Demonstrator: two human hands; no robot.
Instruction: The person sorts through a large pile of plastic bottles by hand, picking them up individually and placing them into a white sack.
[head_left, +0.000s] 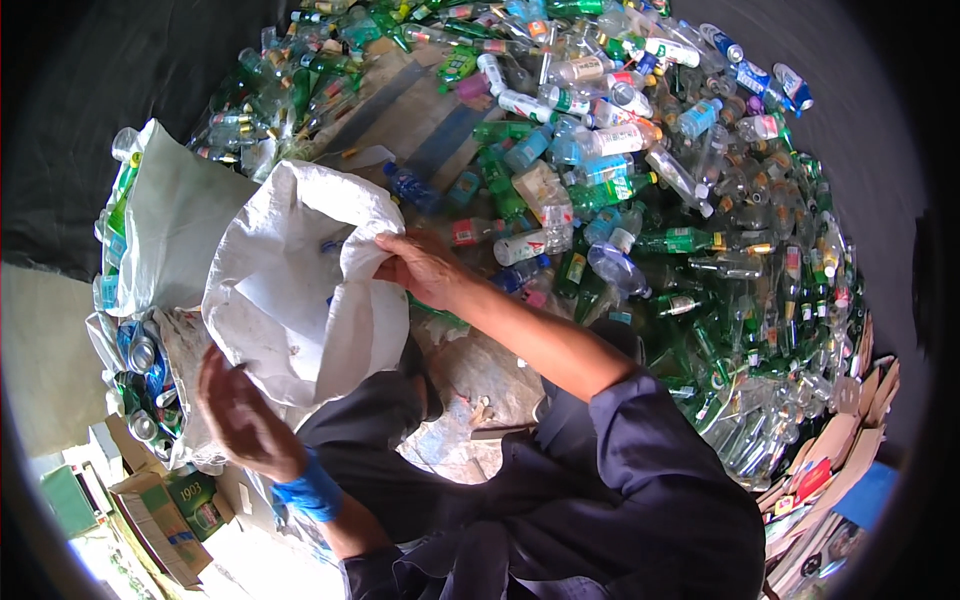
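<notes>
A white woven sack (379, 322) stands before me with its mouth open and its rim rolled outward. Its inside is pale, with a few blue bits showing. My right hand (424, 266) pinches the right side of the rim between thumb and fingers. My left hand (244, 420), slightly blurred, is raised just outside the sack's lower left edge with fingers apart and nothing in it. A blue band (309, 487) wraps the left wrist. Beyond the sack lies a dark blue plastic bottle (414, 187).
Plastic and glass bottles (611, 142) are heaped ahead and to the right. At the left are a filled white sack (180, 217) and a bag of crushed cans (142, 390). Cardboard boxes (154, 517) lie lower left; flattened cardboard (836, 450) is stacked at right.
</notes>
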